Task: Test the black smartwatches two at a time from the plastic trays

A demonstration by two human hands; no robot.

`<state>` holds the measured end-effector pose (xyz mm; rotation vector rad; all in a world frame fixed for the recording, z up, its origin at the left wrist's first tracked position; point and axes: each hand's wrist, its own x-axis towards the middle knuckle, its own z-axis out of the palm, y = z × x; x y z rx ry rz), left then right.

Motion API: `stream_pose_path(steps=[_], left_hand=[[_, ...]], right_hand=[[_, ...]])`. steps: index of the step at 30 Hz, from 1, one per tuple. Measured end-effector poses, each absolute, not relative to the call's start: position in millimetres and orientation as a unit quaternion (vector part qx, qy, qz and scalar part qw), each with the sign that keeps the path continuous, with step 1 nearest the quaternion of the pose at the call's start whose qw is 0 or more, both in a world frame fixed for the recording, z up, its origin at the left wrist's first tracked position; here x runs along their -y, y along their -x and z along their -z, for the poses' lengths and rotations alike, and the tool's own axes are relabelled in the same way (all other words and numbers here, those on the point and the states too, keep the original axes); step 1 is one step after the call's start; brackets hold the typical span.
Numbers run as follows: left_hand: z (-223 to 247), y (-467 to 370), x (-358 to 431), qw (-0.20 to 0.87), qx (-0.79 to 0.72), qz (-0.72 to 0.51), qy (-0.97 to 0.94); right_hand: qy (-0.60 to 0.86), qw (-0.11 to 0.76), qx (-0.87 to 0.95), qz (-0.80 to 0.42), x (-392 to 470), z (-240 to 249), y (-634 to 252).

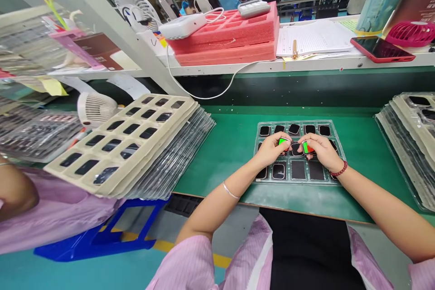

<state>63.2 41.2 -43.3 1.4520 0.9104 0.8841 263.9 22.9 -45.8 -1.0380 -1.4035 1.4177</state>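
Pinching one lit watch-like screen per hand: left hand (272,148) grips the left screen (282,142), right hand (321,148) the right screen (306,147). Both are above the clear tray's (298,170) middle row, faces toward the wearer, likely so the green and red show. Tray sits near the desk's (231,145) front edge, probably for reach; left stack (173,154) and right stack (401,145) flank it, presumably leaving working room.

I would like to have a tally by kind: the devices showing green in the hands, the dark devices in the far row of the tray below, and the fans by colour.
Devices showing green: 2, one each in the left hand and right hand
Dark devices, far row of the tray: 5
White fans: 2
Pink fan: 1
Total: 10
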Motion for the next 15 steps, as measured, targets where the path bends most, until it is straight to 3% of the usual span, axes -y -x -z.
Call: stream_pose_path(steps=[15], left_hand=[[45.7, -66.1, -41.8, 0.594, -0.342, -0.392, -0.613]], right_hand=[[0.406, 0.445, 0.59, -0.538, -27.1, 55.6, -261.2]])
